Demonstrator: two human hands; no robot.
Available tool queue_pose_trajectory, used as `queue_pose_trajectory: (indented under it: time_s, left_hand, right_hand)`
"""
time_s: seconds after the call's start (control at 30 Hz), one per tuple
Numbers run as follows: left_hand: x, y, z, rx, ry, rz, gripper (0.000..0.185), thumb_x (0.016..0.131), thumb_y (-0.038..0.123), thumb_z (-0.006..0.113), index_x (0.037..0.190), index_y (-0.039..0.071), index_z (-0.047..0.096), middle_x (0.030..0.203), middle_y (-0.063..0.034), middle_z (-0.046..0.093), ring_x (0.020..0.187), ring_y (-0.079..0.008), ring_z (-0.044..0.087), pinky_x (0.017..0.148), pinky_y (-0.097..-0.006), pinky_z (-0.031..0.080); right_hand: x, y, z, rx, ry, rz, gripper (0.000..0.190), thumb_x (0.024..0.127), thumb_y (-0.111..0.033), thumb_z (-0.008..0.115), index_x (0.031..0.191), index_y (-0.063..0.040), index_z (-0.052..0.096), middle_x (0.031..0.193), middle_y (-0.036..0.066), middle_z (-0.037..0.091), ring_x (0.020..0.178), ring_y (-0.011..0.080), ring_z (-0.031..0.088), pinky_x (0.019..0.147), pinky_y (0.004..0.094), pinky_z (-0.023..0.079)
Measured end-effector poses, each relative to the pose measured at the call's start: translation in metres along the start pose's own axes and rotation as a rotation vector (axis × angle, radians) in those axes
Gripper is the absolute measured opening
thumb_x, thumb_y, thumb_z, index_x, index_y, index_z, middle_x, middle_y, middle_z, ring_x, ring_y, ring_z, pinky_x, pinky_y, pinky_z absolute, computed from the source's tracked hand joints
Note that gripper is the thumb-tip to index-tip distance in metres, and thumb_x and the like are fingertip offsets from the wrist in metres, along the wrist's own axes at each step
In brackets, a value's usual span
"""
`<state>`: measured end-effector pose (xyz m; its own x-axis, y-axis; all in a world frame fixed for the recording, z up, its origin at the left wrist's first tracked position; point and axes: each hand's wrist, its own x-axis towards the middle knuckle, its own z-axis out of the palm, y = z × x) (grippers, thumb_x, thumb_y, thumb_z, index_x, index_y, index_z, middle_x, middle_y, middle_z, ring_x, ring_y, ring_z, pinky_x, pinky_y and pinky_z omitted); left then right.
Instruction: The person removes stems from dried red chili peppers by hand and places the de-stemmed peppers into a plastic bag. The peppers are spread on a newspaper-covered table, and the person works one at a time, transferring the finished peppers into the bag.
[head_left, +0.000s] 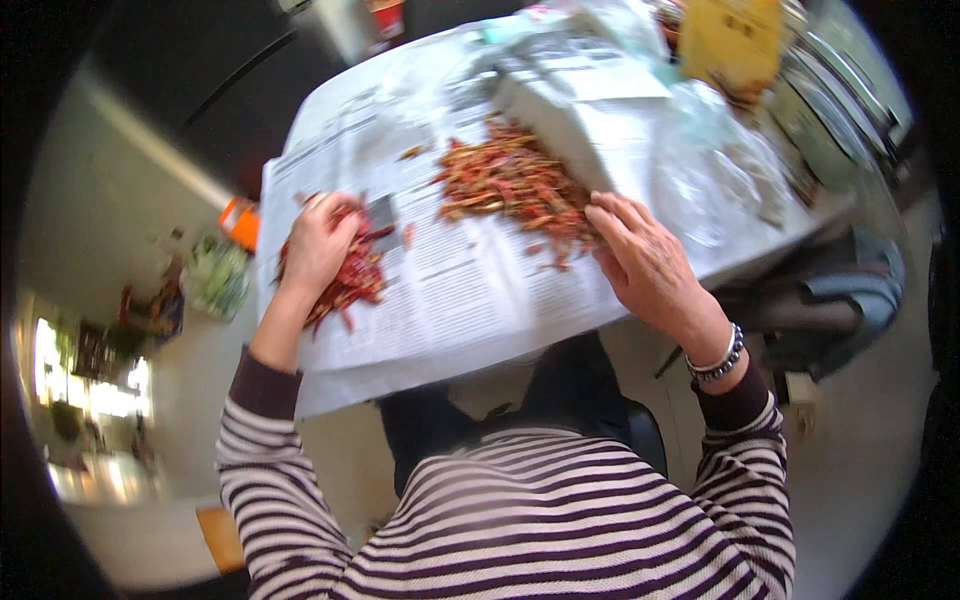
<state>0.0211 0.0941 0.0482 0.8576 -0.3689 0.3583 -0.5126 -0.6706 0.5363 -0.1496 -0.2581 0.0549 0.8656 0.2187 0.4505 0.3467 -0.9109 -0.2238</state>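
Two heaps of dried chilli peppers lie on newspaper (442, 304) spread over the table. My left hand (319, 244) rests on the dark red heap of dried chillies (356, 277) at the left, its fingers curled down. Whether it grips any of them is hidden. At the right end of the lighter orange-red heap of chillies (510, 176) is my right hand (645, 259), nothing visible in it. Its fingers are stretched out and its thumb is apart, close to the raised newspaper fold (547, 120). A few loose bits lie between the heaps.
Clear plastic bags (705, 180) lie along the table's right side. Behind them stand a yellow container (731, 45) and a glass-sided container (821, 120). On the floor at the left are a bag of green vegetables (216, 277) and an orange box (240, 223). A dark bag (847, 300) is beside the table.
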Motion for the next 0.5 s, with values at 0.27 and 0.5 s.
queue_pose_trajectory:
  time_s: [0.27,0.5]
  left_hand:
    - [0.006,0.082,0.028,0.087,-0.164,0.201,0.023,0.081,0.008,0.061,0.102,0.001,0.065,0.119,-0.0195,0.059,0.111,-0.0327,0.057,0.095,-0.0382,0.045]
    - [0.022,0.119,0.059,-0.089,-0.349,0.343,0.024,0.083,0.006,0.062,0.106,0.0,0.064,0.112,-0.0145,0.063,0.106,-0.0255,0.06,0.094,-0.0337,0.046]
  right_hand:
    - [-0.029,0.1,-0.044,-0.417,0.434,0.357,0.046,0.08,-0.006,0.066,0.123,0.002,0.052,0.127,0.022,0.052,0.117,0.0343,0.052,0.097,0.0399,0.047]
    - [-0.043,0.183,-0.041,-0.152,0.281,0.795,0.032,0.083,-0.023,0.063,0.102,0.002,0.063,0.092,0.019,0.067,0.087,0.0287,0.066,0.075,0.0393,0.051]
